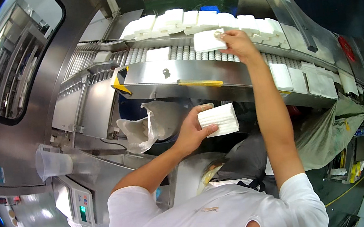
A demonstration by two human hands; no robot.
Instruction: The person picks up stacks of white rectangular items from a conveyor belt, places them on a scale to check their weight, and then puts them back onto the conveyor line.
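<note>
In my left hand (193, 129) is a small stack of folded white pads (220, 120), held in front of my body with the thumb across its near side. My right hand (238, 44) is stretched out over the roller conveyor (185, 53), pinching one flat white pad (208, 41) by its right edge. Another single white pad (158, 54) lies on the rollers to the left. Behind the rollers, piled white pads (174, 17) form a long row. Whether the pads are cloth or paper I cannot tell.
A steel guard (176, 71) with yellow edges runs along the conveyor's near side. More white pads (296, 79) stand at the right. An open white bag (151, 124) hangs below. At left are a clear plastic jug (55, 162) and a digital scale (83, 208).
</note>
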